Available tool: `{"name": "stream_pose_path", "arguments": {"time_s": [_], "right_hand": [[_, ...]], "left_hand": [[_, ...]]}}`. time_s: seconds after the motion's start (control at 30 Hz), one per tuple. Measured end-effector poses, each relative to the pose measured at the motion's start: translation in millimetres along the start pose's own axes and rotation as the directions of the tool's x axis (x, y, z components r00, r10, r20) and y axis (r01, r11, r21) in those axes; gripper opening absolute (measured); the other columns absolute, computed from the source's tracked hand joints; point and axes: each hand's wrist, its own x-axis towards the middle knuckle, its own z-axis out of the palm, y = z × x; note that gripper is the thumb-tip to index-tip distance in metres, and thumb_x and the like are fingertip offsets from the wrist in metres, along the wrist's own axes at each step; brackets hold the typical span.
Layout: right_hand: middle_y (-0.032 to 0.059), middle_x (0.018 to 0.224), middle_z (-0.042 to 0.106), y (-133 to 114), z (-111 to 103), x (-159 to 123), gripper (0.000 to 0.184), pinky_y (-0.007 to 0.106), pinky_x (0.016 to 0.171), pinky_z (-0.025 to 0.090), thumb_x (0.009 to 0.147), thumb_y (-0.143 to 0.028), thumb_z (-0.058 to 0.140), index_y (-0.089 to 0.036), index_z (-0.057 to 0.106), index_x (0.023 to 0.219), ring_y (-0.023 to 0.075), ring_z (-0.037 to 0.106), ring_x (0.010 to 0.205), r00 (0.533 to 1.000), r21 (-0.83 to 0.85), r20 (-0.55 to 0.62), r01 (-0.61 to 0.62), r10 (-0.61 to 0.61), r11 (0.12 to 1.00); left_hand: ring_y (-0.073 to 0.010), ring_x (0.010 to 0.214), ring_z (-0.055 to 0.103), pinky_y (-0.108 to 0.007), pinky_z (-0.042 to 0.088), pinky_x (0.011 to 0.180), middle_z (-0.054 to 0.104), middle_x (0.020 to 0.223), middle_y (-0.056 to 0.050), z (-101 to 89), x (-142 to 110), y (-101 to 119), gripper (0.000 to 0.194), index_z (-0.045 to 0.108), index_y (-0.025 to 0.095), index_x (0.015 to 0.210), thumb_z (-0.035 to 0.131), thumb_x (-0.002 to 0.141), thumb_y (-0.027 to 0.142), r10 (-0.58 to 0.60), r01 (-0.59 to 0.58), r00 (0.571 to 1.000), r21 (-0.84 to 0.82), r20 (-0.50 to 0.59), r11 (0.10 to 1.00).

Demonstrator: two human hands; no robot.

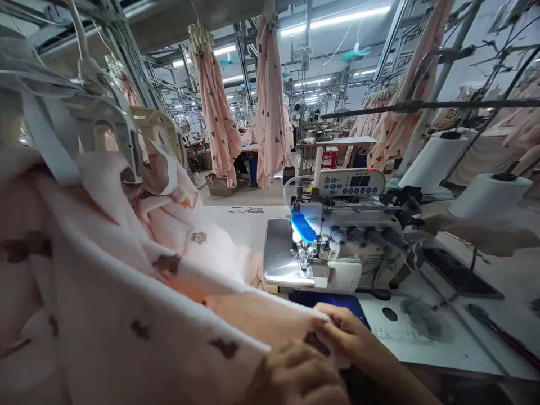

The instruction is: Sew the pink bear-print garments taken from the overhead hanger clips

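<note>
A pale pink fleece garment (pixel 169 315) with small brown printed motifs fills the left and lower part of the view, hanging from white plastic clips. Its edge runs down toward the middle front. My right hand (pixel 343 332) pinches that edge between thumb and fingers, just in front of the sewing machine. Closer to me, my left hand (pixel 301 374) is curled over the cloth and grips it, slightly blurred, fingertips partly hidden. The overlock sewing machine (pixel 354 236), with a blue finger guard (pixel 304 226) and lit needle area, stands right of the cloth, apart from it at the presser foot.
Thread cones (pixel 491 194) stand at the right. Tweezers or scissors with dark handles (pixel 502 332) lie on the white table (pixel 442 351). Clip hangers (pixel 101 124) hang at left; more pink garments (pixel 217 112) hang beyond. A metal bar (pixel 430 105) crosses the upper right.
</note>
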Motion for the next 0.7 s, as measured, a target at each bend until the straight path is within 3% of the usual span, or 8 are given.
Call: {"name": "stream_pose_path", "arguments": {"time_s": [0.07, 0.2, 0.3, 0.43, 0.47, 0.53, 0.6, 0.7], "right_hand": [[0.0, 0.067, 0.057, -3.4, -4.0, 12.7, 0.03, 0.024, 0.059, 0.041, 0.085, -0.044, 0.046, -0.017, 0.054, 0.073, 0.0146, 0.053, 0.064, 0.967, -0.111, -0.243, 0.054, -0.079, 0.992], [-0.0042, 0.055, 0.053, -5.9, -4.8, 46.6, 0.021, 0.027, 0.053, 0.039, 0.078, -0.038, 0.05, -0.02, 0.05, 0.088, 0.0161, 0.052, 0.051, 0.77, -0.324, -0.624, -0.104, -0.13, 0.94], [-0.0025, 0.06, 0.056, 3.0, -1.1, 56.8, 0.022, 0.028, 0.053, 0.04, 0.08, -0.039, 0.051, -0.02, 0.049, 0.091, 0.016, 0.052, 0.05, 0.64, -0.383, -0.734, -0.115, -0.227, 0.916], [0.0068, 0.094, 0.06, 13.8, 16.3, 37.9, 0.021, 0.032, 0.075, 0.048, 0.083, -0.034, 0.054, -0.02, 0.053, 0.099, 0.0192, 0.06, 0.082, 0.516, -0.446, -0.722, 0.161, -0.461, 0.88], [0.0082, 0.102, 0.058, 14.4, 22.6, 30.9, 0.027, 0.032, 0.081, 0.047, 0.083, -0.035, 0.056, -0.021, 0.051, 0.106, 0.0204, 0.058, 0.092, 0.544, -0.411, -0.693, 0.241, -0.473, 0.879], [0.0085, 0.108, 0.057, 13.8, 34.3, 19.3, 0.04, 0.032, 0.084, 0.047, 0.081, -0.04, 0.06, -0.021, 0.049, 0.114, 0.0217, 0.056, 0.098, 0.707, -0.234, -0.589, 0.313, -0.391, 0.92], [0.0049, 0.089, 0.06, 12.9, 41.9, 12.9, 0.035, 0.027, 0.07, 0.049, 0.08, -0.048, 0.058, -0.019, 0.056, 0.099, 0.0194, 0.058, 0.08, 0.855, -0.047, -0.459, 0.248, -0.242, 0.968], [-0.0018, 0.058, 0.047, 15.8, 45.0, 10.5, 0.042, 0.02, 0.05, 0.041, 0.081, -0.056, 0.053, -0.017, 0.053, 0.064, 0.0123, 0.045, 0.055, 0.88, 0.09, -0.471, 0.122, -0.066, 0.988]], "left_hand": [[-0.018, 0.104, 0.06, -0.033, 0.052, 0.09, 0.069, 0.099, -0.004, 14.6, 15.7, -18.2, 0.02, 0.063, 0.022, 0.081, 0.045, 0.089, 0.02, -0.025, 0.027, 0.992, 0.017, -0.123, 0.999], [-0.02, 0.113, 0.056, -0.042, 0.043, 0.101, 0.064, 0.115, -0.008, 29.8, 31.1, -57.3, 0.021, 0.06, 0.016, 0.091, 0.039, 0.089, 0.01, -0.139, 0.182, 0.955, 0.148, -0.262, 0.972], [-0.0206, 0.11, 0.057, -0.041, 0.041, 0.103, 0.063, 0.116, -0.01, 22.6, 34.4, -83.2, 0.026, 0.055, 0.011, 0.111, 0.039, 0.09, 0.012, -0.269, 0.306, 0.938, 0.155, -0.22, 0.939], [-0.0166, 0.103, 0.06, -0.036, 0.045, 0.1, 0.066, 0.109, -0.006, 2.2, 40.3, -89.9, 0.025, 0.055, 0.016, 0.111, 0.039, 0.091, 0.014, -0.352, 0.372, 0.919, 0.097, -0.177, 0.923], [-0.0154, 0.099, 0.061, -0.033, 0.047, 0.095, 0.066, 0.105, -0.004, -2.1, 42.0, -85.2, 0.023, 0.057, 0.018, 0.105, 0.039, 0.091, 0.014, -0.348, 0.363, 0.924, 0.073, -0.16, 0.929], [-0.0143, 0.086, 0.063, -0.028, 0.052, 0.079, 0.067, 0.093, -0.001, -8.5, 44.3, -71.8, 0.017, 0.059, 0.02, 0.089, 0.043, 0.089, 0.016, -0.287, 0.295, 0.949, 0.046, -0.129, 0.954], [-0.0137, 0.074, 0.061, -0.025, 0.049, 0.065, 0.065, 0.082, -0.001, -12.0, 44.1, -58.9, 0.017, 0.059, 0.021, 0.081, 0.043, 0.089, 0.018, -0.22, 0.231, 0.969, 0.099, -0.114, 0.968], [-0.0145, 0.066, 0.058, -0.026, 0.045, 0.06, 0.063, 0.074, -0.002, -12.1, 40.6, -50.7, 0.023, 0.059, 0.02, 0.091, 0.04, 0.092, 0.033, -0.229, 0.247, 0.969, 0.272, -0.097, 0.93]]}}
